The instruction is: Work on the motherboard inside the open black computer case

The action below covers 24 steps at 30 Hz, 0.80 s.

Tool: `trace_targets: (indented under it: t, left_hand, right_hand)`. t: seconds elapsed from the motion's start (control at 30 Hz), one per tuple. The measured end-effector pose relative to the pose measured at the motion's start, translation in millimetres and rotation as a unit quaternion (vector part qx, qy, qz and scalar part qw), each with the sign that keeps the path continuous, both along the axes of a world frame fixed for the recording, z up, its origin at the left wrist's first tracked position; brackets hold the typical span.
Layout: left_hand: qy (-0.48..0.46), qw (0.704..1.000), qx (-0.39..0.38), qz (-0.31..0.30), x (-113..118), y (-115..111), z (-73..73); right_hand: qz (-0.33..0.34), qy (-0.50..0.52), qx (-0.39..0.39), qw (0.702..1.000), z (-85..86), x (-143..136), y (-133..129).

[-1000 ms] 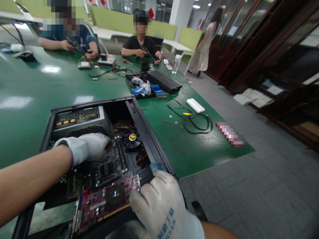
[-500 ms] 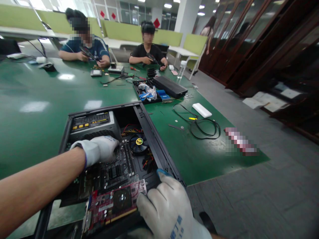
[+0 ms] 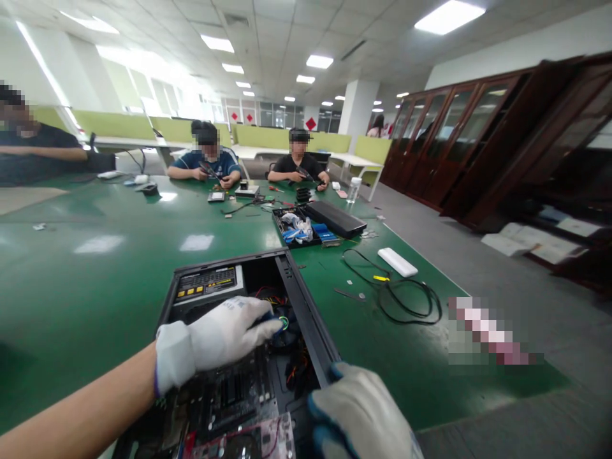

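right hand [image 3: 363,408] at open case rim [image 3: 308,306]

Ceiling panels [image 3: 449,16] glare on the glossy table [image 3: 134,280], windows [image 3: 131,67] wash out, and the shadowed case [image 3: 313,322] seems slightly blurred.

The left hand [image 3: 229,331] hides part of the fan [image 3: 285,343]; whether its fingertips touch the fan's hub cannot be told. On the near side, the picture's edge cuts off the computer case [image 3: 312,315], the red circuit card [image 3: 275,433] and the right hand [image 3: 361,408]. Pixelation blurs a reddish item [image 3: 492,331] at right. At far left, a person [image 3: 43,153] is partly cut off.
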<state>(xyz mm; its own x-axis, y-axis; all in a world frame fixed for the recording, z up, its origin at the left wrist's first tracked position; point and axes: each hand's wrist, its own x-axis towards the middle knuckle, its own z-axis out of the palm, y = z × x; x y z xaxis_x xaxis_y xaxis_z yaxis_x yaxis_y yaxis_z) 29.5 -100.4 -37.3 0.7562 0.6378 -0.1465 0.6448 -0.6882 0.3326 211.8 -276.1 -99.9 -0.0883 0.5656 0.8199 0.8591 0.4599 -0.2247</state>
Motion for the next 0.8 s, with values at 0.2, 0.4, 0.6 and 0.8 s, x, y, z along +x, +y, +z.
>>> trace_targets:
  t: [0.2,0.4,0.6,0.8]
  left_hand:
    - [-0.106,0.989,-0.071,-0.075,23,-52,46.6]
    - [-0.139,0.984,-0.079,-0.073,31,-60,42.1]
    - [-0.151,0.983,-0.068,-0.083,26,-56,38.6]
    - [-0.177,0.977,-0.067,-0.102,25,-56,32.9]
  right_hand:
    - [-0.098,0.014,-0.128,0.987,45.7,25,10]
    - [-0.082,0.055,-0.173,0.980,47.0,19,24]
    - [-0.060,0.088,-0.281,0.954,43.2,22,25]
    - [-0.051,0.099,-0.290,0.951,40.7,20,26]
